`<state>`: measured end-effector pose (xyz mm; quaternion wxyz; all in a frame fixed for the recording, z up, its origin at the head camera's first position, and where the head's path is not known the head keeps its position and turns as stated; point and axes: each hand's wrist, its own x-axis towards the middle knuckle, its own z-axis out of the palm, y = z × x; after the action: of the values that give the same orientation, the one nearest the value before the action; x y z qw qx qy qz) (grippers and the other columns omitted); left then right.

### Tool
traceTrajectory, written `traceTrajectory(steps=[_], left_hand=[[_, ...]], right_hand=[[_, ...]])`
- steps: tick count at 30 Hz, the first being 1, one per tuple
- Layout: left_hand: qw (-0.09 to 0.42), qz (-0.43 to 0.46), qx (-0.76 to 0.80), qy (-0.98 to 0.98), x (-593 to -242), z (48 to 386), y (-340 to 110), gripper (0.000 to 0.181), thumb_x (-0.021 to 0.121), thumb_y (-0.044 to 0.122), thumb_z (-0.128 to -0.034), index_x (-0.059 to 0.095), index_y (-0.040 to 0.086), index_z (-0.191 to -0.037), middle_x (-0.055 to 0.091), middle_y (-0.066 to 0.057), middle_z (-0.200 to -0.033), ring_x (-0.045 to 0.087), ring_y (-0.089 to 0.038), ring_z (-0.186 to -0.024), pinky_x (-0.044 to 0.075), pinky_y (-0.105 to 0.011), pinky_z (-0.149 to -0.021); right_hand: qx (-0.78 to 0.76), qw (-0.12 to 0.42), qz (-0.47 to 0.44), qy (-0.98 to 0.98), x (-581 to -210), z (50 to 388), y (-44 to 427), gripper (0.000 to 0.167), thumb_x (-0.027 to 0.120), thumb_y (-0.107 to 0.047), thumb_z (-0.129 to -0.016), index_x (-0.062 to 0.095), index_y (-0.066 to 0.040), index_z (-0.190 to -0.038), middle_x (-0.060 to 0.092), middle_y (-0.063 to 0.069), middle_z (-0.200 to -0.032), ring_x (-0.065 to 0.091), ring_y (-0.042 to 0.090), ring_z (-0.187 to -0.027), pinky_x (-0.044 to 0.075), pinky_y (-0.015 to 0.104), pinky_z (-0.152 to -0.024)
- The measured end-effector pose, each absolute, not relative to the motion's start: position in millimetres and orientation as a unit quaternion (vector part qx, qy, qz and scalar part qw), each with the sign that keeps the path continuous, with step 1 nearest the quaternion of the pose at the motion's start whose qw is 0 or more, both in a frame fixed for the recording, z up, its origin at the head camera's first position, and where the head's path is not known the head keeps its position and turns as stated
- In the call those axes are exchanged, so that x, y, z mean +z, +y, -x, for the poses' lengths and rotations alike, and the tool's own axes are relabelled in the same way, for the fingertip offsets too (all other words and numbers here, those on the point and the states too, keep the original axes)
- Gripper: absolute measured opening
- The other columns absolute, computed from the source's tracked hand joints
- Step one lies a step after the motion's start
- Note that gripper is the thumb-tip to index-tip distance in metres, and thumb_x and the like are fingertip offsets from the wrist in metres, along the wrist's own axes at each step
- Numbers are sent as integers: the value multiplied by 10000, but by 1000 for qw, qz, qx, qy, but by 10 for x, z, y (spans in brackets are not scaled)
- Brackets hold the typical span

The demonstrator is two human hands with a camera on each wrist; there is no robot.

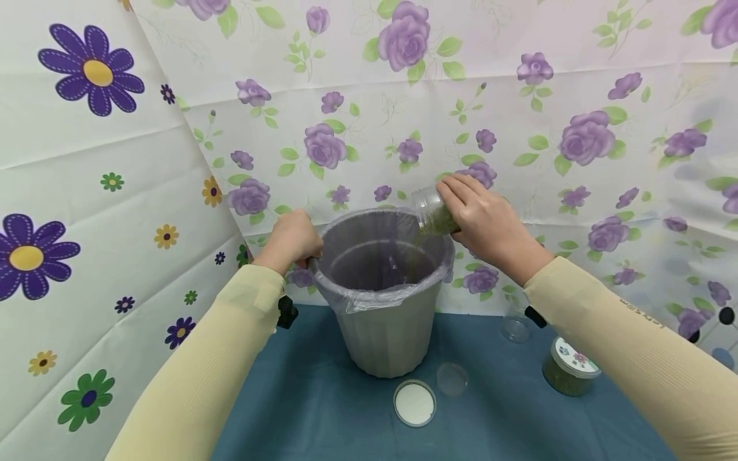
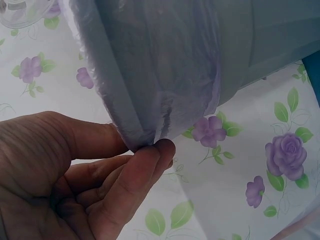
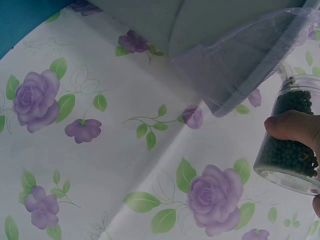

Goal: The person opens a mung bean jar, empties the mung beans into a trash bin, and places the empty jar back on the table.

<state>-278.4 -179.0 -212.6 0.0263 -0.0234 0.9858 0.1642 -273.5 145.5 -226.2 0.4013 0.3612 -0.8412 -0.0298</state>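
A grey bin (image 1: 386,339) lined with a thin purple bag (image 1: 375,299) stands on the blue cloth. My left hand (image 1: 293,240) pinches the bag-covered rim at its left side; in the left wrist view the thumb and fingers of this hand (image 2: 90,175) meet on the liner's edge (image 2: 160,110). Over the right side of the rim, my right hand (image 1: 490,224) grips a clear jar (image 1: 438,214), tilted with its mouth toward the bin. Small dark green grains (image 3: 287,150) fill much of the jar in the right wrist view, with the thumb (image 3: 295,126) across its side.
A round lid with a white inside (image 1: 414,403) and a clear disc (image 1: 452,380) lie in front of the bin. At the right stand a closed jar with a printed lid (image 1: 571,368) and a clear empty-looking container (image 1: 516,329). Flowered sheets (image 1: 403,115) hang behind and at the left.
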Motion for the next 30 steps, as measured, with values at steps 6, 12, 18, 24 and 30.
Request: traceTrajectory(steps=[6,12,18,24,30], left_hand=[[27,24,166,986,-2131,2781,-1788,86,662,109,-774,625,32,-781,678,-116,-608,679,-216,-543,480,-256,-464],[22,19,161,987,-2126,2770,-1792,68,646,95,-768,647,37,-732,677,-117,-597,664,-204,-508,474,-256,-469],[23,17,164,986,-2123,2767,-1794,62,642,93,-766,644,38,-740,678,-120,-598,679,-226,-542,475,-255,-474],[22,20,167,986,-2137,2774,-1791,54,628,81,-764,647,45,-728,674,-122,-593,678,-237,-548,467,-256,-454],[21,20,168,985,-2139,2772,-1788,54,622,72,-762,642,48,-718,674,-125,-597,675,-239,-547,454,-253,-443]], right_hand=[[-30,401,-365,-840,-2278,2737,1461,908,881,-133,-600,429,22,-1372,472,193,-1390,436,346,-1294,461,444,-972],[-32,402,-366,-839,-2285,2737,1465,915,886,-133,-591,431,22,-1370,474,194,-1387,437,346,-1293,463,442,-971],[-30,402,-365,-839,-2282,2739,1460,910,886,-131,-592,434,20,-1367,477,189,-1384,439,344,-1290,475,441,-952],[-30,401,-364,-840,-2276,2739,1448,897,887,-131,-589,446,25,-1355,482,191,-1376,444,346,-1282,477,444,-948],[-33,403,-364,-839,-2273,2728,1446,911,889,-134,-586,438,22,-1362,481,193,-1377,444,348,-1283,469,443,-961]])
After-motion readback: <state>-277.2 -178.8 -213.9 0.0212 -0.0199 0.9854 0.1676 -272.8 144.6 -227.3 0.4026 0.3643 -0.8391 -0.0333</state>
